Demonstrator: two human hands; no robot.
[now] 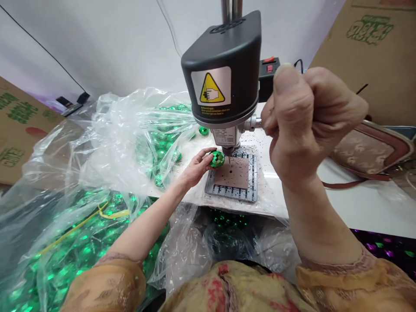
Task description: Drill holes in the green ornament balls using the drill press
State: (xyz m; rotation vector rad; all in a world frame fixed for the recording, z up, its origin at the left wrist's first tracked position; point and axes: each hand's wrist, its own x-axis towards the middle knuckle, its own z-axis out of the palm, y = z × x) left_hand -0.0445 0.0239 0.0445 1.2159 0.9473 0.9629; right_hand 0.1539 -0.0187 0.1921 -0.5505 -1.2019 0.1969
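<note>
In my left hand [196, 167] is a shiny green mirrored ball [216, 159], gripped by the fingers just left of the thin drill bit [229, 159]. A black bench drill press [222, 60] with a yellow warning sticker stands before me. My right hand [308, 117] is closed in a fist at the right of the drill head, around the drill press handle [252, 123]; most of the handle is hidden by the fingers. Below the bit lies a brown board [235, 173] with a dark hole, on the slotted metal base [250, 195]. Dark shavings are scattered over both.
Clear plastic bags [110, 138] of green balls fill the left side, on the table and lower down. Cardboard boxes [373, 65] stand at both sides. A patterned handbag [367, 147] rests on the white table [338, 195] at right. Behind the drill is a red-switched box [269, 73].
</note>
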